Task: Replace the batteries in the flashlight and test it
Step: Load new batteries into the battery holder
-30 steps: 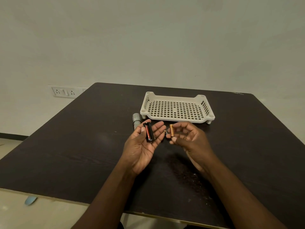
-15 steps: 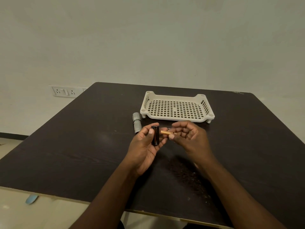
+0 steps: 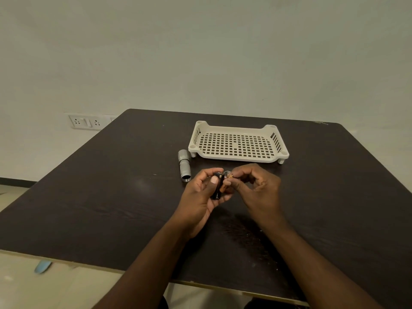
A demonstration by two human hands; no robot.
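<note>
Dark wood-grain table fills the view, set against a plain pale wall. Nearest, a black battery holder is gripped in the left hand, thumb laid along its side and fingers curled behind it. Just beside it, a gold battery is pinched at its end by the fingertips of the right hand and is pressed against the holder; whether it is seated cannot be told. A small round silvery part is glimpsed between the hands, too hidden to identify.

Beyond the left hand, the grey flashlight is laid on the table, open end toward the person, head toward the wall. Further back, a cream perforated tray is set just right of it. A socket plate is seen on the wall at left.

The battery could be fitted with polarity reversed, since the markings are covered by the fingers, and the light would then fail its test. It could also be dropped if the pinch slips, as only its tip is held.
</note>
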